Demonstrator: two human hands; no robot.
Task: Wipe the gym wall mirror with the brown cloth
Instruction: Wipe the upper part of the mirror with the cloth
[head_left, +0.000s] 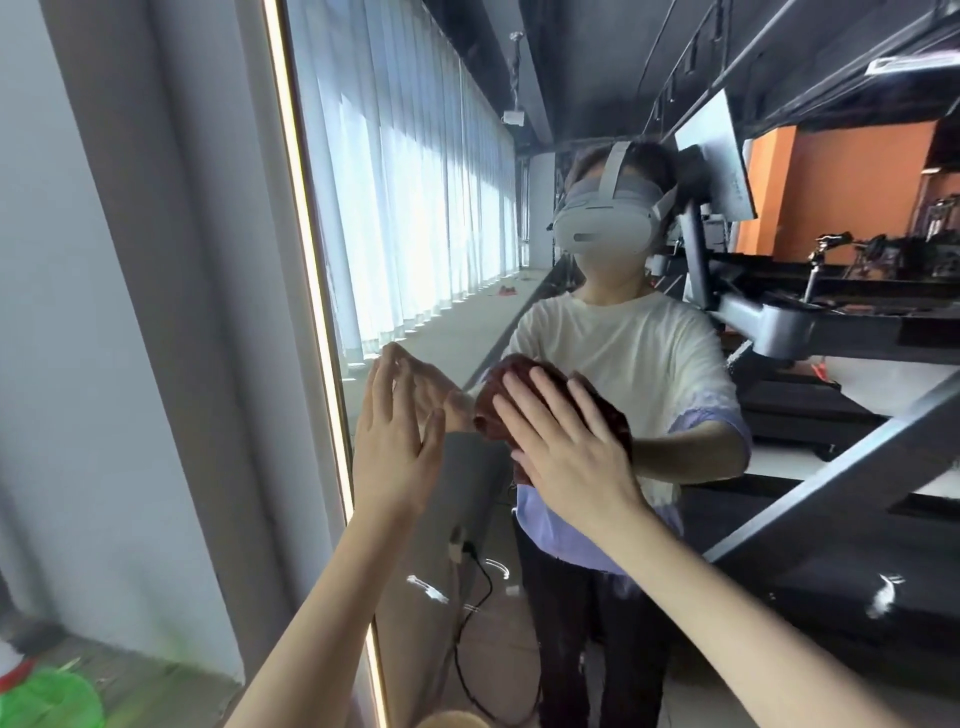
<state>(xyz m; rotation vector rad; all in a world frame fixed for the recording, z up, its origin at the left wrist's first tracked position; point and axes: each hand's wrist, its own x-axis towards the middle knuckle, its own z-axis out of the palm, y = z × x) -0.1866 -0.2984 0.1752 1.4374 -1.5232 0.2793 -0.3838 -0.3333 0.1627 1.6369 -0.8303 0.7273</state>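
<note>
One mirror (415, 208), one brown cloth (491, 408) under right hand (566, 447), left hand (389, 447) flat

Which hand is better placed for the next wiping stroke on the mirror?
Right, likely. The right hand lies flat on the brown cloth, pressing it against the mirror. The left hand is open and holds nothing, raised near the mirror's left edge.

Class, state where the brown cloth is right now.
In the head view, the brown cloth is pressed against the mirror under the right hand, centre frame, just right of the open left hand.
</note>
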